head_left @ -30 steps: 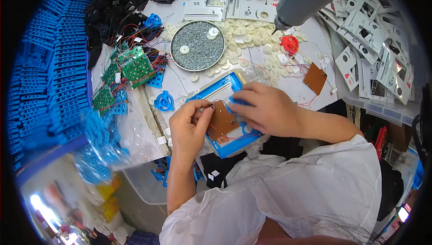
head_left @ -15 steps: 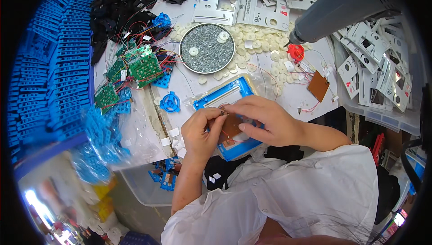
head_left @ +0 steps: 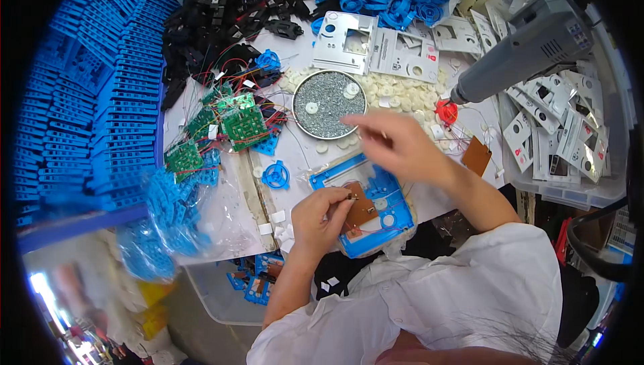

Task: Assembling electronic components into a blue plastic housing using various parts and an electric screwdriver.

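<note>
In front of me lies a blue plastic frame [head_left: 397,216] with a brown board [head_left: 362,214] set in it and thin red wire along it. My left hand [head_left: 316,221] is over the frame's left side, thumb and forefinger pinched on a small dark part with a metallic tip [head_left: 351,197], too small to name. My right hand [head_left: 402,147] is above the frame's far right corner, its fingers reaching over the near right rim of a round dish [head_left: 296,118] full of small screws [head_left: 329,100]. Motion smears those fingers, hiding whether they hold anything.
Cream-coloured discs [head_left: 396,98] spread around the dish. A grey power screwdriver [head_left: 500,63] points down over a red round part [head_left: 446,111] at the right. Green circuit boards [head_left: 243,127] with wires lie left; stacked blue parts [head_left: 131,103] stand farther left. White panels [head_left: 540,120] fill a bin at the right.
My right hand has left the small part by my left fingers and moved away from me to the screw dish. My left hand keeps its pinch. The whole view has shifted slightly.
</note>
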Demonstrator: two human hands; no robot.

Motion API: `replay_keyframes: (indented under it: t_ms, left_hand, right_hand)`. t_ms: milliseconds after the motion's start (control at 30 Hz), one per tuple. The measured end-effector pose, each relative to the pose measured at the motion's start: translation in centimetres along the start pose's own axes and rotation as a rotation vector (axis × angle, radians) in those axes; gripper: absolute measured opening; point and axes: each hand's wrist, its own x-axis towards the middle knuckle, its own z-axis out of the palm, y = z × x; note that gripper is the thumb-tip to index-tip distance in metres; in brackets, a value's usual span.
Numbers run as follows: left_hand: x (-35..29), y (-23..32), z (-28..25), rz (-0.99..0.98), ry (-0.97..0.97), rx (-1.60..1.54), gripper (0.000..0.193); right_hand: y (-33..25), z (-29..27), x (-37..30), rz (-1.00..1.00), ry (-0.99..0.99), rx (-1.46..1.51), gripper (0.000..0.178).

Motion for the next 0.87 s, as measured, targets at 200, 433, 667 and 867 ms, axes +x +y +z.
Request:
replay_keyframes:
  t_ms: [200, 433, 667, 867]
  left_hand:
    - [-0.5, 0.1, -0.2, -0.129, -0.015, -0.057, 0.012]
    - [0.1, 0.1, 0.9, -0.103, 0.021, -0.157, 0.012]
    - [-1.1, 0.0, -1.3, -0.216, -0.002, -0.201, 0.016]
    - [-1.0, -0.6, -0.3, -0.097, 0.031, -0.201, 0.016]
  right_hand:
    - [8.3, 3.6, 20.0, -0.144, 0.425, -0.497, 0.036]
    - [15.0, 3.1, 27.7, 0.089, 0.366, -0.779, 0.036]
    - [3.5, 2.0, 15.7, 0.193, 0.28, 0.682, 0.048]
    - [1.9, 1.2, 4.0, 0.349, -0.096, 1.336, 0.052]
